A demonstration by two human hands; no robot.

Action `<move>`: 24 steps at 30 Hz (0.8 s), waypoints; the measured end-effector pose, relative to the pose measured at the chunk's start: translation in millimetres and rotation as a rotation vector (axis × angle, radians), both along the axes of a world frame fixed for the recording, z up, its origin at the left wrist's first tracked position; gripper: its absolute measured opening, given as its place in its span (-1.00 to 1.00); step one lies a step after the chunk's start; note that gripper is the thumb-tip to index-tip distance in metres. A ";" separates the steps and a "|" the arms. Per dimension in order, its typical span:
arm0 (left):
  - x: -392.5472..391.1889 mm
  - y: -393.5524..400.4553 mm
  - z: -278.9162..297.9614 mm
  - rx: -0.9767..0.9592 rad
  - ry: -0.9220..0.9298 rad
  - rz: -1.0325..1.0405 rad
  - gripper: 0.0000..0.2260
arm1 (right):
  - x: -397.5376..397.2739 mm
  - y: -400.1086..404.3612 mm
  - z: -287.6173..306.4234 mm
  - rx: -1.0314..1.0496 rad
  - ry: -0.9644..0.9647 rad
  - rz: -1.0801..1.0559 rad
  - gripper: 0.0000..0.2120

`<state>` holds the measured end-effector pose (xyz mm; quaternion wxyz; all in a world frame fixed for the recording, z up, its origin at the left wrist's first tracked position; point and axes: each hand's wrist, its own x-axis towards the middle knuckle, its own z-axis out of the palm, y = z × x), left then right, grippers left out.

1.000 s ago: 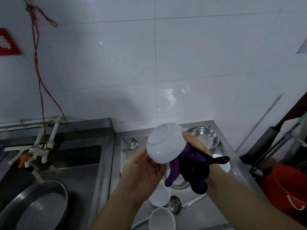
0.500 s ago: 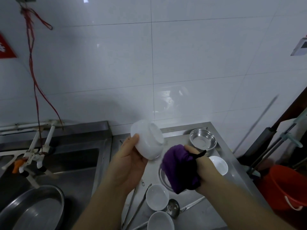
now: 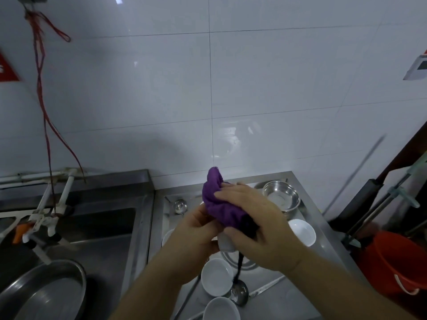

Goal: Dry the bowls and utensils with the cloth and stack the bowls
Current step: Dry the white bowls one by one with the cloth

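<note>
A white bowl (image 3: 226, 243) is held above the counter, almost fully hidden by a purple cloth (image 3: 218, 202) and both hands; only a small white part shows below. My left hand (image 3: 196, 227) grips the bowl from the left. My right hand (image 3: 256, 222) grips the cloth and presses it over the bowl. Other white bowls lie on the steel counter (image 3: 323, 239): one at the right (image 3: 302, 232) and two near the front (image 3: 216, 277), (image 3: 220, 309). A steel bowl (image 3: 282, 197) stands at the back right. A steel ladle (image 3: 180, 205) and a spoon (image 3: 240, 294) lie on the counter.
A steel sink (image 3: 92, 227) with a large metal basin (image 3: 44, 292) lies to the left, under white taps (image 3: 46, 204). An orange bucket (image 3: 397, 262) and dark poles stand at the right. A steel plate (image 3: 245, 262) sits under my hands. White tiled wall behind.
The cloth hung beside the bowl before; now my right hand has brought it over the bowl and covers it. The bowl has sunk lower between both hands.
</note>
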<state>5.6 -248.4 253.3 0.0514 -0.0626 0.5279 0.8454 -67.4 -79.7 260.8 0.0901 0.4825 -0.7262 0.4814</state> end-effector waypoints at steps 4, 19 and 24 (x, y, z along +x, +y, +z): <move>6.5 -1.7 -0.8 0.046 0.015 -0.049 -0.65 | -13.4 1.1 1.3 0.038 -0.025 0.057 -0.52; 4.1 -9.3 -6.7 -0.099 0.279 -0.005 -0.70 | -26.4 -28.7 8.6 -0.557 -1.508 -0.033 -0.55; 0.5 -14.1 -2.1 -0.206 0.290 -0.043 -0.74 | -15.7 -28.0 -5.8 -0.623 -1.606 0.021 -0.64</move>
